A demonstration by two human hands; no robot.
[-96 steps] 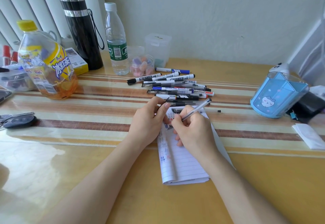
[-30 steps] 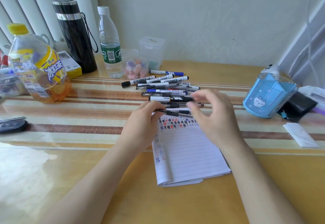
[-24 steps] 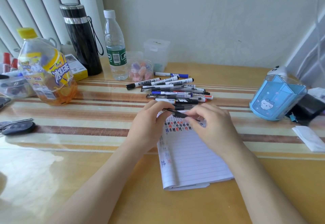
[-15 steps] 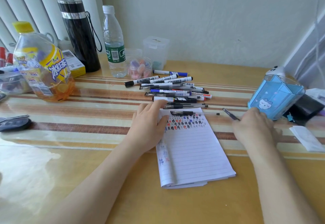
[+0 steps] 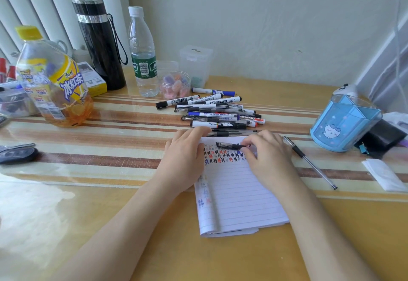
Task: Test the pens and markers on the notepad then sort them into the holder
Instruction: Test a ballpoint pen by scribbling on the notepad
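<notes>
right hand (image 5: 269, 159) grip pinches black cap (image 5: 228, 145) at top of notepad (image 5: 238, 197). cap small, light, slippery: hold sides. left hand (image 5: 185, 156) flat on notepad, holds nothing.

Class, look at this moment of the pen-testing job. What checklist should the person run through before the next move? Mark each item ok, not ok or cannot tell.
1. Notepad steadied: the left hand rests flat on its upper left corner. Ok.
2. Black cap secured: the right hand pinches its end on the notepad. Ok.
3. Clear pen capped: it lies bare on the table, right of the notepad. Not ok.
4. Blue holder upright, top open. Ok.
5. Pile of pens and markers sorted: it lies behind the notepad. Not ok.
6. Which of the scribbles came from the clear pen: cannot tell.
</notes>
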